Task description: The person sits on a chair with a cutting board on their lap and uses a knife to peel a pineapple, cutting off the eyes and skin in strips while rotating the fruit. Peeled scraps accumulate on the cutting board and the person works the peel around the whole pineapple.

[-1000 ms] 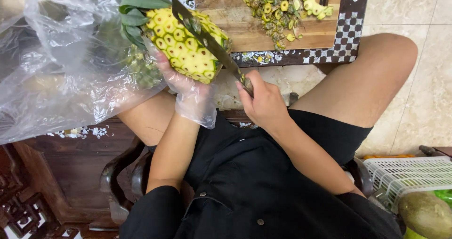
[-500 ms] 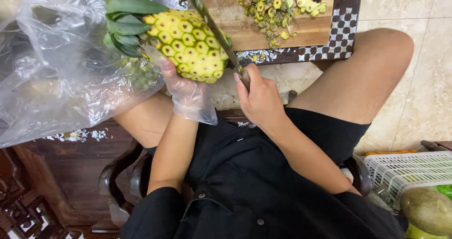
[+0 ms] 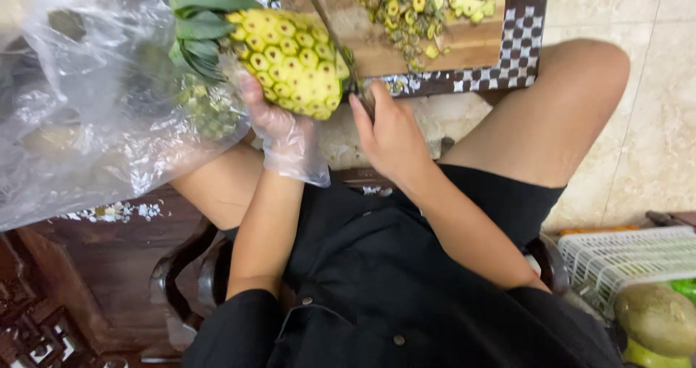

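A large clear plastic bag [image 3: 80,114] billows at the far left, resting over a dark carved wooden stand [image 3: 87,266]. Just right of it, the left hand [image 3: 279,132] — in a thin transparent glove — curls under a peeled yellow pineapple [image 3: 293,60], fingers closed around its lower side; the green crown [image 3: 199,31] points left toward the bag. The pineapple hangs in the air in front of the near edge of a wooden cutting board [image 3: 406,45]. The right hand [image 3: 388,132], bare, is wrapped tight around the handle of a knife [image 3: 330,34], whose blade lies slantwise against the pineapple's right side. Peel scraps [image 3: 413,9] — yellow and green bits — lie heaped near the board's far edge. The board sits on a checkered-rimmed tray [image 3: 525,34] above a pale tiled floor [image 3: 652,121]. At the lower right stands a white plastic basket [image 3: 623,259] beside a greenish fruit [image 3: 656,313].
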